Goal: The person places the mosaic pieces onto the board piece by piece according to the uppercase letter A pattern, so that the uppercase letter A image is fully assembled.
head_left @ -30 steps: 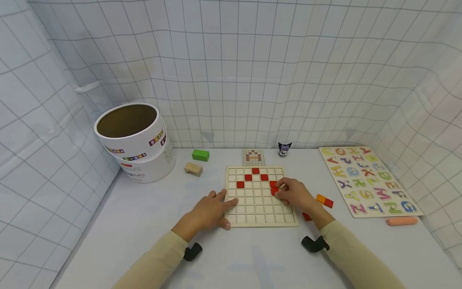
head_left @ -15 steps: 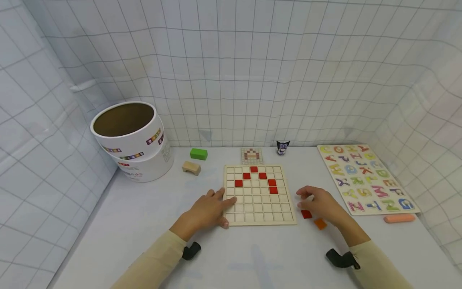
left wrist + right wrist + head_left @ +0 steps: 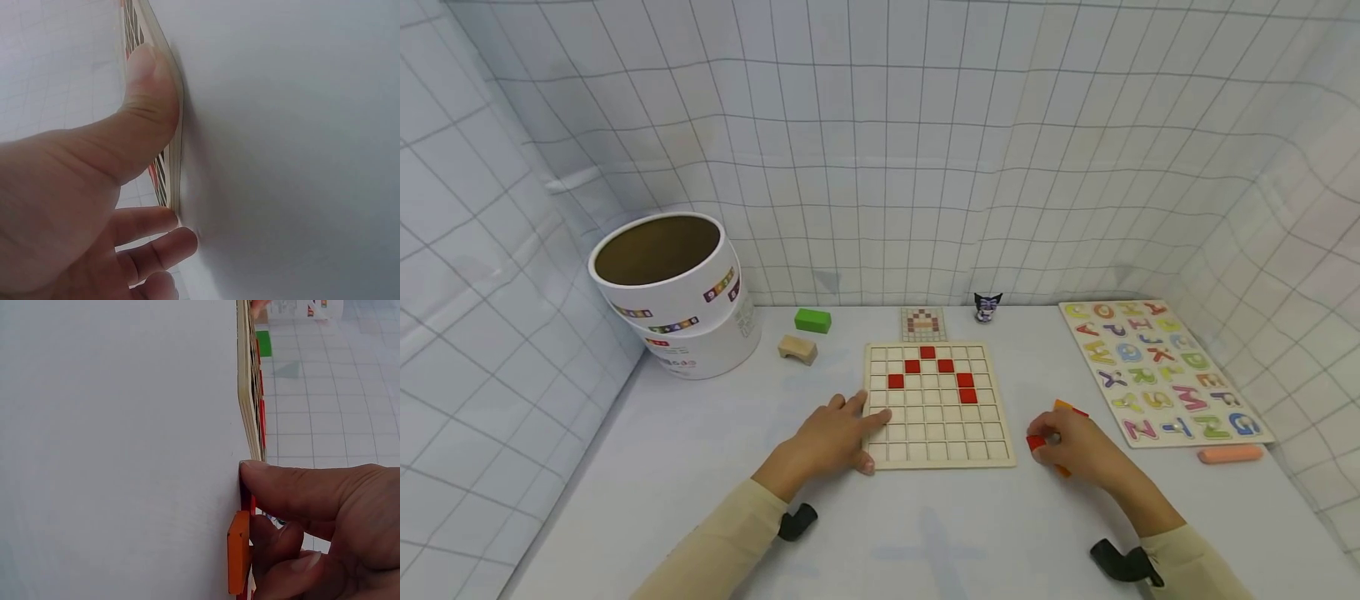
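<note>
A wooden grid board (image 3: 936, 433) lies flat, with several red square tiles set in an arch in its cells. On the board's left edge rests my left hand (image 3: 826, 437), fingers spread and fairly straight; in the left wrist view the thumb (image 3: 150, 94) lies along the rim. Right of the board, my right hand (image 3: 1078, 446) pinches a loose red tile (image 3: 1035, 442) at the table surface. An orange tile (image 3: 237, 553) lies right beside those fingers. Another orange tile (image 3: 1062, 405) and a red one show partly behind the hand.
A small pattern card (image 3: 922, 323) and a figurine (image 3: 987, 307) stand behind the board. Further left are a green block (image 3: 812, 321), a wooden arch block (image 3: 797, 348) and a large white bucket (image 3: 700, 333). An alphabet board (image 3: 1157, 375) and an orange stick (image 3: 1230, 453) lie right.
My right hand has left the red tile at the board's right side, moved right and down, and taken hold of a loose red tile. The left hand stays put.
</note>
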Action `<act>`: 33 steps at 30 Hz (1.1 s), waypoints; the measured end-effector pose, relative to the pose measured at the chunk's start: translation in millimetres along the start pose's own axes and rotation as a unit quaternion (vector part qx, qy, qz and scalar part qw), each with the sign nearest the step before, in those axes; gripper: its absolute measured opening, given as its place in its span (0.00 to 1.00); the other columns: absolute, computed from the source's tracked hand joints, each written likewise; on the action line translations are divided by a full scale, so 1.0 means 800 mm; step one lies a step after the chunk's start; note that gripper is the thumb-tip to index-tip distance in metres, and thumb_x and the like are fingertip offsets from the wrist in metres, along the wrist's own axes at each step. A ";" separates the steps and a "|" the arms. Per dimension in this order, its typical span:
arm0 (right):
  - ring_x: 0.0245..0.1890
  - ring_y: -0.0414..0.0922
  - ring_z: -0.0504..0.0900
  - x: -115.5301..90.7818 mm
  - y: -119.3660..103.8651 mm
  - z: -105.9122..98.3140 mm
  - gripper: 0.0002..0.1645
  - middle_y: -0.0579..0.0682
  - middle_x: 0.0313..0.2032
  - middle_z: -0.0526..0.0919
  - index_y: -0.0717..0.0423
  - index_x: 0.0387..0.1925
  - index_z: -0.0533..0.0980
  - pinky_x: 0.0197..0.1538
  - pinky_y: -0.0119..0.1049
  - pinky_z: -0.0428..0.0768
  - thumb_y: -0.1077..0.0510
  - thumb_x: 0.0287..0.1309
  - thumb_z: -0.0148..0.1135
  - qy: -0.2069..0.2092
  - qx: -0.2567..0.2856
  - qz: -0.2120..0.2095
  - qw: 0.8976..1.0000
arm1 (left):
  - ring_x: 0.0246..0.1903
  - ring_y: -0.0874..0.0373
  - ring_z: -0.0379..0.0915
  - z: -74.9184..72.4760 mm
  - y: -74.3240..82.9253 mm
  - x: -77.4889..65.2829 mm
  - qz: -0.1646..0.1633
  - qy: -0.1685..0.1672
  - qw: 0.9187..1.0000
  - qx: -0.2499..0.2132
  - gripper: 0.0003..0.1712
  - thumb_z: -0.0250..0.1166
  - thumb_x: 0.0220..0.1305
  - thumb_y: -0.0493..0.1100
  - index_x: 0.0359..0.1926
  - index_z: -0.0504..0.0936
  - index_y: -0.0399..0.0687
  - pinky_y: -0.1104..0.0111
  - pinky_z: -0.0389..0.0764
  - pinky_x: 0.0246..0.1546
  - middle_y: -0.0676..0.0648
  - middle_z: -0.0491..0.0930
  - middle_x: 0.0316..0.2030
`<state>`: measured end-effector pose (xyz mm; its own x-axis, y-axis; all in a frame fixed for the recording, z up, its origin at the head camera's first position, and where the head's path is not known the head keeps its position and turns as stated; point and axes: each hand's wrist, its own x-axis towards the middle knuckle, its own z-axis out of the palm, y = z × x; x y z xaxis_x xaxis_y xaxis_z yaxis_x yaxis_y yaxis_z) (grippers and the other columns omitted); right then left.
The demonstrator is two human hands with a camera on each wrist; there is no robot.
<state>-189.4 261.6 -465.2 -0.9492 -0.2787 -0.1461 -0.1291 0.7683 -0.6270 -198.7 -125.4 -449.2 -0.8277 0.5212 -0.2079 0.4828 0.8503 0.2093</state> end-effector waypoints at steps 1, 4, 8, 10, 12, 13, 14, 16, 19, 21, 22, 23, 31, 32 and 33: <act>0.40 0.45 0.76 0.000 0.001 0.000 0.11 0.46 0.38 0.83 0.55 0.40 0.82 0.43 0.39 0.76 0.65 0.54 0.71 0.001 0.003 -0.001 1.000 | 0.65 0.35 0.65 0.000 0.000 0.000 0.001 0.002 1.000 0.001 0.48 0.75 0.51 0.60 0.74 0.70 0.60 0.46 0.71 0.59 0.33 0.61 0.74; 0.38 0.44 0.75 0.000 0.001 0.001 0.09 0.45 0.34 0.81 0.53 0.37 0.80 0.40 0.37 0.74 0.65 0.54 0.71 0.002 0.017 0.003 1.000 | 0.64 0.36 0.65 0.000 0.000 0.001 0.001 0.003 1.000 0.005 0.48 0.74 0.51 0.60 0.74 0.70 0.61 0.45 0.71 0.60 0.33 0.61 0.74; 0.33 0.42 0.74 -0.001 0.001 0.000 0.11 0.45 0.30 0.78 0.53 0.40 0.80 0.35 0.33 0.73 0.64 0.55 0.71 0.003 0.023 -0.003 1.000 | 0.64 0.36 0.65 0.001 -0.001 0.001 0.002 0.003 1.000 0.007 0.48 0.73 0.51 0.61 0.74 0.70 0.61 0.45 0.71 0.59 0.33 0.61 0.74; 0.27 0.41 0.72 0.000 0.002 -0.001 0.13 0.45 0.27 0.75 0.52 0.45 0.81 0.31 0.32 0.70 0.62 0.57 0.71 0.004 0.025 -0.005 1.000 | 0.64 0.36 0.65 0.001 -0.001 0.001 0.002 0.003 1.000 0.009 0.48 0.73 0.51 0.61 0.74 0.70 0.60 0.46 0.72 0.59 0.33 0.61 0.74; 0.23 0.40 0.70 0.000 0.003 -0.001 0.16 0.46 0.25 0.71 0.52 0.50 0.80 0.28 0.31 0.67 0.60 0.60 0.70 0.006 0.025 -0.008 1.000 | 0.64 0.36 0.65 0.001 -0.002 0.001 0.002 0.004 1.000 0.013 0.48 0.73 0.52 0.61 0.74 0.70 0.60 0.46 0.72 0.58 0.33 0.61 0.74; 0.21 0.40 0.68 0.001 0.004 -0.001 0.16 0.46 0.24 0.70 0.52 0.51 0.80 0.27 0.31 0.66 0.59 0.62 0.69 0.009 0.027 -0.008 1.000 | 0.64 0.35 0.65 0.001 -0.002 0.000 0.002 0.003 1.000 0.014 0.48 0.73 0.52 0.61 0.75 0.69 0.61 0.45 0.72 0.59 0.33 0.61 0.74; 0.21 0.40 0.68 0.002 0.006 -0.001 0.15 0.46 0.24 0.70 0.52 0.51 0.80 0.26 0.31 0.66 0.58 0.63 0.69 0.012 0.033 -0.003 0.999 | 0.64 0.35 0.65 0.001 -0.002 0.000 0.001 0.003 1.000 0.013 0.48 0.73 0.52 0.61 0.75 0.69 0.60 0.45 0.71 0.59 0.33 0.61 0.74; 0.22 0.41 0.70 0.004 0.009 0.000 0.14 0.47 0.25 0.71 0.52 0.50 0.79 0.26 0.32 0.68 0.55 0.65 0.68 0.020 0.051 0.009 0.998 | 0.65 0.35 0.65 0.001 -0.002 0.000 -0.001 0.002 1.000 0.011 0.48 0.73 0.52 0.61 0.74 0.70 0.60 0.45 0.71 0.60 0.33 0.61 0.74; 0.22 0.44 0.72 0.008 0.012 -0.001 0.16 0.50 0.27 0.72 0.55 0.50 0.77 0.25 0.34 0.71 0.52 0.67 0.67 0.028 0.106 0.030 0.994 | 0.65 0.35 0.65 0.001 -0.001 0.000 -0.003 0.001 1.000 0.010 0.48 0.74 0.52 0.60 0.74 0.70 0.60 0.45 0.71 0.60 0.33 0.61 0.74; 0.22 0.45 0.72 0.011 0.013 -0.001 0.19 0.52 0.27 0.72 0.56 0.52 0.76 0.25 0.34 0.72 0.51 0.66 0.68 0.026 0.153 0.040 0.987 | 0.65 0.35 0.65 0.002 -0.001 0.000 -0.003 0.002 1.000 0.013 0.48 0.74 0.52 0.60 0.74 0.70 0.61 0.45 0.71 0.60 0.34 0.61 0.74; 0.22 0.45 0.72 0.014 0.011 -0.001 0.21 0.52 0.26 0.73 0.57 0.53 0.75 0.25 0.34 0.73 0.50 0.66 0.68 0.023 0.178 0.043 0.983 | 0.65 0.35 0.65 0.002 -0.001 0.000 -0.003 0.003 1.000 0.014 0.48 0.74 0.52 0.60 0.74 0.70 0.61 0.45 0.71 0.60 0.34 0.61 0.74; 0.22 0.45 0.72 0.016 0.009 -0.001 0.22 0.53 0.26 0.73 0.57 0.55 0.75 0.25 0.34 0.73 0.50 0.66 0.68 0.020 0.200 0.045 0.979 | 0.65 0.35 0.65 0.003 -0.001 0.001 -0.003 0.003 1.000 0.015 0.48 0.74 0.52 0.60 0.74 0.70 0.61 0.46 0.71 0.59 0.34 0.61 0.74; 0.24 0.44 0.74 0.046 -0.021 0.015 0.26 0.54 0.31 0.79 0.59 0.62 0.73 0.27 0.33 0.74 0.56 0.65 0.68 -0.016 0.267 0.032 0.963 | 0.64 0.35 0.66 0.002 0.000 0.000 0.000 0.006 1.000 0.017 0.48 0.74 0.52 0.61 0.74 0.70 0.60 0.46 0.72 0.57 0.33 0.62 0.74; 0.24 0.44 0.75 0.050 -0.026 0.019 0.26 0.54 0.31 0.79 0.59 0.61 0.73 0.28 0.33 0.75 0.57 0.65 0.68 -0.023 0.263 0.031 0.964 | 0.64 0.36 0.66 0.002 0.000 0.000 -0.001 0.005 1.000 0.017 0.48 0.74 0.52 0.61 0.74 0.70 0.60 0.46 0.72 0.57 0.33 0.62 0.74; 0.23 0.44 0.75 0.055 -0.031 0.022 0.25 0.54 0.32 0.80 0.59 0.60 0.73 0.27 0.33 0.75 0.57 0.64 0.68 -0.025 0.254 0.032 0.966 | 0.64 0.36 0.65 0.002 0.000 0.000 -0.002 0.004 1.000 0.017 0.48 0.74 0.52 0.61 0.75 0.69 0.61 0.46 0.72 0.58 0.33 0.61 0.74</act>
<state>-222.8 219.9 -469.8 -0.9341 -0.2771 -0.2251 0.0986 0.4059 -0.9086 -198.1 -124.9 -450.8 -0.8315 0.5179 -0.2009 0.4896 0.8541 0.1755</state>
